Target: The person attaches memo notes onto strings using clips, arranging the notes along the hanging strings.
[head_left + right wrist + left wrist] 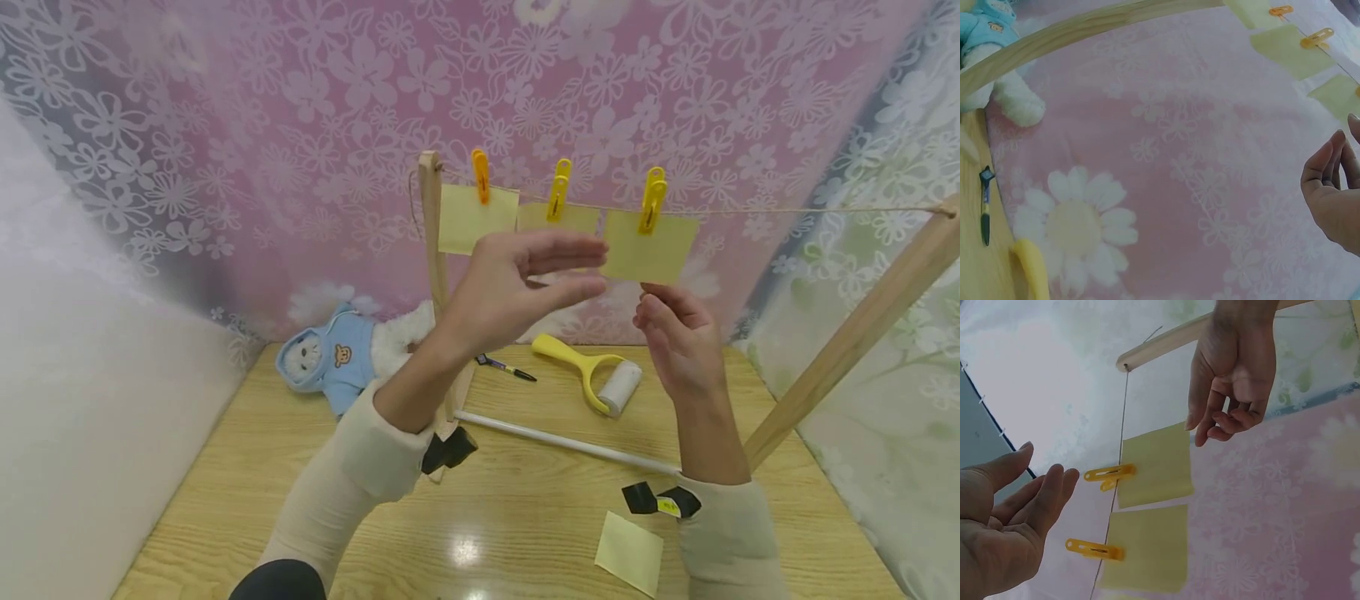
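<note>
Three pale yellow paper squares hang from a thin string (787,211), each under its own clothespin. An orange clothespin (481,177) holds the left paper (477,218); yellow ones (558,192) (652,200) hold the middle paper (540,217) and right paper (648,250). My left hand (510,279) is raised in front of the middle paper, fingers extended, thumb apart, nothing between them. Just below the right paper's lower edge is my right hand (678,333), its fingers loosely bent. In the left wrist view its thumb overlaps a corner of that paper (1154,469); contact is unclear.
Wooden posts (431,225) (862,325) carry the string, with a white rod (562,440) low between them. On the wooden table lie a plush toy (345,354), a marker (508,368), a yellow-handled lint roller (592,371) and another yellow paper (630,552).
</note>
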`<action>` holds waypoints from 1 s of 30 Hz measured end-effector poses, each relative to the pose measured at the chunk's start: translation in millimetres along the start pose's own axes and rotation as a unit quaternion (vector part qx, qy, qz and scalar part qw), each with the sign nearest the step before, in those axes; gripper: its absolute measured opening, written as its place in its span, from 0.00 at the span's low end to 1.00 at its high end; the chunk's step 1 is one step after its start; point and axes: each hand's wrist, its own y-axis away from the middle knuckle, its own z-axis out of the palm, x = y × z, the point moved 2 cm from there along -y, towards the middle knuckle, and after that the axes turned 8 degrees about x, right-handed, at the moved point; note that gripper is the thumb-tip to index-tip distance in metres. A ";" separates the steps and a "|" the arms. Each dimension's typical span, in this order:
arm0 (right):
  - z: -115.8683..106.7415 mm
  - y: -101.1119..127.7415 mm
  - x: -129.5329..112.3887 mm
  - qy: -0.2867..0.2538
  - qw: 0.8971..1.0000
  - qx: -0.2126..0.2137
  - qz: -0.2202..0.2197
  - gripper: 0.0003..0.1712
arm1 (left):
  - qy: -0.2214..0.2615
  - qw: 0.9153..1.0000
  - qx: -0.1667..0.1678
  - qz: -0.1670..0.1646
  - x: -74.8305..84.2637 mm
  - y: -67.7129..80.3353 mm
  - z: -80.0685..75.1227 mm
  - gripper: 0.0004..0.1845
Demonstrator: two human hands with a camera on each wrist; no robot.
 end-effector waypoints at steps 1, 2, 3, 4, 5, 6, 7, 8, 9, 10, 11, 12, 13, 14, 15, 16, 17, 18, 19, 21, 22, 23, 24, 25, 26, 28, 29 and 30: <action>-2.4 2.1 0.2 0.007 1.000 0.000 0.001 0.11 | 0.003 1.000 -0.009 -0.001 -4.0 5.4 -1.2 0.17; -5.1 4.6 0.2 0.010 1.000 0.000 0.006 0.12 | 0.002 1.000 -0.016 -0.011 -4.9 12.1 -2.7 0.17; -8.2 7.6 0.2 0.022 1.000 0.000 0.008 0.12 | 0.005 1.000 -0.023 -0.019 -10.6 17.3 -4.3 0.17; -11.5 10.8 0.2 0.026 1.000 -0.003 0.014 0.13 | 0.006 0.999 -0.030 -0.030 -17.0 22.5 -6.4 0.17; -14.8 14.5 0.2 0.036 0.999 -0.004 0.018 0.13 | 0.010 0.999 -0.035 -0.038 -23.8 27.5 -8.7 0.17; -18.4 18.6 0.2 0.047 0.999 -0.006 0.024 0.13 | 0.010 0.998 -0.035 -0.047 -31.1 32.9 -11.4 0.17; -22.4 23.0 0.5 0.061 0.998 -0.010 0.030 0.14 | 0.009 0.998 -0.034 -0.055 -38.7 38.0 -14.6 0.17; -26.7 27.9 0.7 0.077 0.996 -0.015 0.036 0.14 | 0.006 0.997 -0.031 -0.067 -46.9 43.3 -18.1 0.17; -31.4 33.0 1.2 0.096 0.994 -0.021 0.041 0.15 | 0.004 0.997 -0.028 -0.077 -55.2 48.4 -22.0 0.17; -36.5 38.2 1.9 0.112 0.992 -0.028 0.048 0.15 | 0.001 0.996 -0.025 -0.084 -63.6 53.6 -26.0 0.17; -41.3 43.4 2.7 0.134 0.989 -0.031 0.056 0.15 | -0.004 0.996 -0.019 -0.092 -72.4 58.7 -30.1 0.16; -46.2 48.6 3.5 0.159 0.985 -0.037 0.064 0.15 | -0.012 0.995 -0.015 -0.100 -81.1 63.9 -34.5 0.16; -51.1 53.9 4.5 0.187 0.979 -0.038 0.073 0.15 | -0.022 0.994 -0.013 -0.109 -89.3 68.9 -38.9 0.16; -55.8 59.0 5.5 0.216 0.972 -0.040 0.083 0.15 | -0.034 0.992 -0.012 -0.120 -97.8 73.9 -43.2 0.16; -60.1 64.0 6.4 0.251 0.963 -0.040 0.091 0.15 | -0.048 0.990 -0.014 -0.129 -106.0 79.3 -47.7 0.16; -64.3 69.4 7.3 0.287 0.952 -0.040 0.101 0.16 | -0.064 0.988 -0.018 -0.140 -114.6 84.9 -51.7 0.16; -68.4 74.8 8.3 0.325 0.938 -0.040 0.111 0.17 | -0.077 0.985 -0.022 -0.151 -123.4 90.8 -55.8 0.16; -72.3 80.4 9.4 0.363 0.923 -0.043 0.120 0.18 | -0.092 0.983 -0.027 -0.159 -132.5 97.0 -59.8 0.17; -76.0 85.8 10.8 0.398 0.907 -0.046 0.129 0.19 | -0.105 0.980 -0.030 -0.169 -142.1 103.6 -63.8 0.17; -82.2 96.9 13.7 0.464 0.873 -0.061 0.138 0.19 | -0.135 0.974 -0.032 -0.179 -165.5 118.7 -73.1 0.17; -85.1 102.2 15.6 0.487 0.859 -0.070 0.144 0.19 | -0.147 0.971 -0.029 -0.185 -177.3 126.2 -78.0 0.17; -88.1 107.4 17.7 0.508 0.845 -0.081 0.146 0.19 | -0.159 0.968 -0.024 -0.191 -188.9 133.7 -83.1 0.17; -90.8 112.4 19.7 0.524 0.833 -0.090 0.152 0.19 | -0.173 0.965 -0.019 -0.194 -200.2 141.2 -88.2 0.17; -93.7 117.1 21.8 0.536 0.824 -0.098 0.159 0.19 | -0.187 0.962 -0.014 -0.197 -210.8 148.5 -93.5 0.16; -96.7 121.7 24.1 0.547 0.814 -0.105 0.167 0.19 | -0.200 0.959 -0.009 -0.201 -220.0 155.6 -98.7 0.17; -102.7 130.2 28.1 0.572 0.791 -0.114 0.184 0.20 | -0.221 0.952 -0.001 -0.210 -233.6 168.0 -107.5 0.17; -105.8 134.1 29.9 0.584 0.779 -0.118 0.193 0.21 | -0.229 0.950 0.003 -0.213 -239.4 173.8 -111.2 0.16; -108.5 138.0 31.5 0.597 0.767 -0.121 0.201 0.22 | -0.238 0.948 0.004 -0.213 -244.5 179.2 -114.4 0.16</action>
